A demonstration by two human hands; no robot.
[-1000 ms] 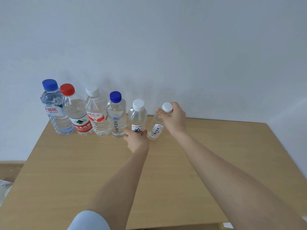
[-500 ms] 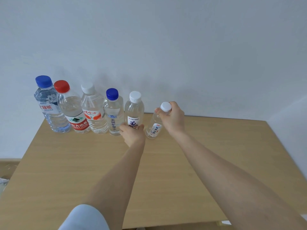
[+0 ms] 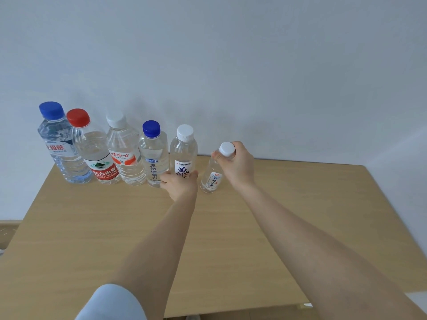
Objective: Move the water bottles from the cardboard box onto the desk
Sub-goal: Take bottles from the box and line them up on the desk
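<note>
While I look down, one pale wall (image 3: 231, 54) fills the top and one wooden desk (image 3: 92, 239) lies under my two bare arms. One light blue sleeve (image 3: 111, 303) shows on my left arm.

Six water bottles are on the desk, in a row near the wall, going from big on the left to small on the right. First is the big blue-cap bottle (image 3: 62, 155), then the red-cap bottle (image 3: 97, 158), the tall white-cap bottle (image 3: 124, 155) and the short blue-cap bottle (image 3: 153, 158). These four stand close together. Next is the fifth bottle (image 3: 183, 153), just beside them. Last is the small bottle (image 3: 211, 179), a little apart from it. That makes two blue caps, one red cap and three white caps.

My left hand (image 3: 180, 184) is wrapped round the low part of the fifth bottle, which stands upright. My right hand (image 3: 238, 165) grips the small bottle at its neck, just under the cap. That bottle leans with its top to the right, and its bottom looks to be on the desk.

Since a second ago, the fifth bottle has gone a bit further back, more level with the row. Both hands hold the same two bottles as before, and the small one leans the same way.
</note>
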